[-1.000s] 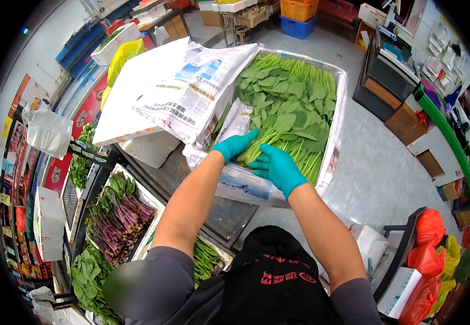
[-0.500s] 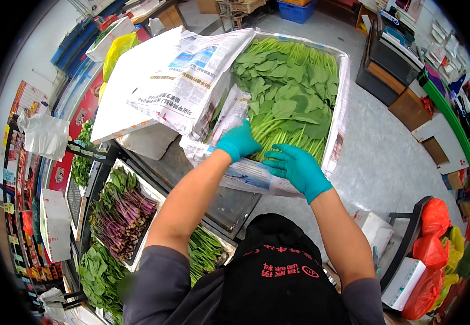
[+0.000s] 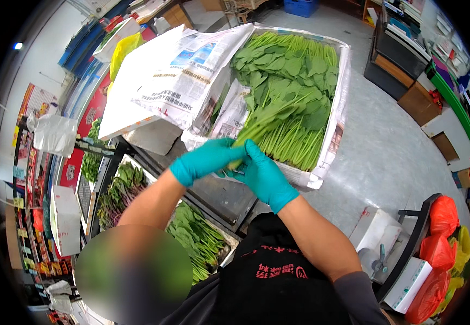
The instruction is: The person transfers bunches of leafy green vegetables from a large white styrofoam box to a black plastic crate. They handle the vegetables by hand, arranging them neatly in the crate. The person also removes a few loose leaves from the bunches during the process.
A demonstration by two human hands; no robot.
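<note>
A white foam box [image 3: 344, 70] lined with newspaper holds rows of leafy greens [image 3: 300, 141], their pale green stems toward me. Over the box's near left corner, my gloved left hand [image 3: 205, 158] is closed around the stem ends of a bunch of greens [image 3: 270, 122]. The bunch slants up and right across the greens in the box. My right hand [image 3: 265, 174], in a matching teal glove, pinches the same stems from the right, its fingers meeting the left hand's. The stem tips are partly hidden between the gloves.
Newspaper [image 3: 191, 70] drapes left over a white foam lid [image 3: 132, 67]. Crates of purple-stemmed greens [image 3: 118, 189] and other leafy greens [image 3: 197, 233] stand below the box at left. Red plastic bags [image 3: 441, 244] hang at lower right. A dark cabinet [image 3: 389, 67] stands far right.
Both hands have drawn back toward me and left, coming together on the stems. A bunch of greens is now lifted at its stem end, and the right hand's fingers have closed.
</note>
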